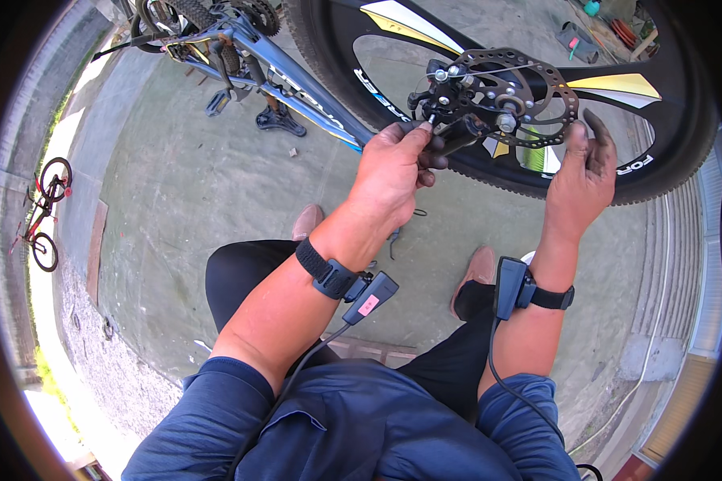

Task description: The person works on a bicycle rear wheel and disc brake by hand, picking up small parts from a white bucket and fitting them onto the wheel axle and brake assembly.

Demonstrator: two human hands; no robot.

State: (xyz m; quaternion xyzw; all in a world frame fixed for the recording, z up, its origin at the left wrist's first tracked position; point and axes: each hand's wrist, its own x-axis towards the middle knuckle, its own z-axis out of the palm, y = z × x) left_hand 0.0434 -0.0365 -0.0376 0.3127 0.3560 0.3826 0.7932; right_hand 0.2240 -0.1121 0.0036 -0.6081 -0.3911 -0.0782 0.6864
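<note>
With the left hand (393,164) as clock centre, free room lies at 9 o'clock, above the floor (176,184), and at 4 o'clock, below the tyre (698,140) and between both hands. Obstacles: blue frame (301,86), 10 o'clock; black brake (443,98), crowding 1 o'clock; perforated disc (569,101), 2 o'clock; right hand (584,170), beside the disc's edge, 3 o'clock; bent knee (237,272), 8 o'clock.

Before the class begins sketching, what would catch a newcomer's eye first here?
Probably the big black wheel with yellow and white panels across the upper right, and its hole-studded brake rotor. Next come the left hand, its fingertips at the brake caliper, and the right hand, raised near the rotor's right edge. A small red bicycle stands out at far left.
</note>
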